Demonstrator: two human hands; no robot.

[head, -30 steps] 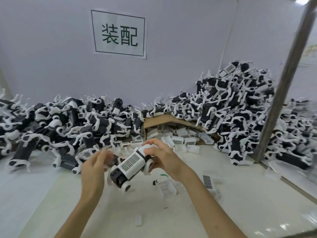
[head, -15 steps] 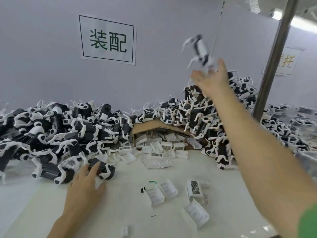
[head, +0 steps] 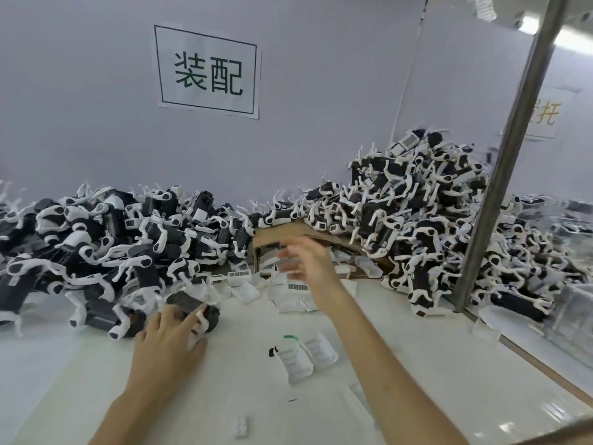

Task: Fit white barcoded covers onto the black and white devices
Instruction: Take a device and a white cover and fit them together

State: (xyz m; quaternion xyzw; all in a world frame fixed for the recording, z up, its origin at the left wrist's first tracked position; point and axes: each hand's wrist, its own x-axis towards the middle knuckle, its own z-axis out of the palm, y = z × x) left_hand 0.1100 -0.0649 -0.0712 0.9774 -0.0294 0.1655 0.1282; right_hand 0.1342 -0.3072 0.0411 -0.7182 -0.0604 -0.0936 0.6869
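My left hand (head: 168, 340) grips a black and white device (head: 192, 308) at the near edge of the left pile. My right hand (head: 305, 261) hovers blurred, fingers spread and empty, above the white barcoded covers (head: 296, 289) spilling from a cardboard box (head: 279, 231). Two more white covers (head: 305, 356) lie face down on the table nearer to me. A tall pile of devices (head: 417, 213) rises at the back right.
A low heap of devices (head: 96, 239) fills the back left along the wall. A metal pole (head: 500, 175) stands slanted at the right, with a clear panel behind it. A small white clip (head: 240, 425) lies on the white table (head: 96, 364) near me.
My right hand, raised high after tossing a finished device onto the right pile, has dropped down over the covers. My left hand has reached forward and taken hold of a device at the left pile's edge.
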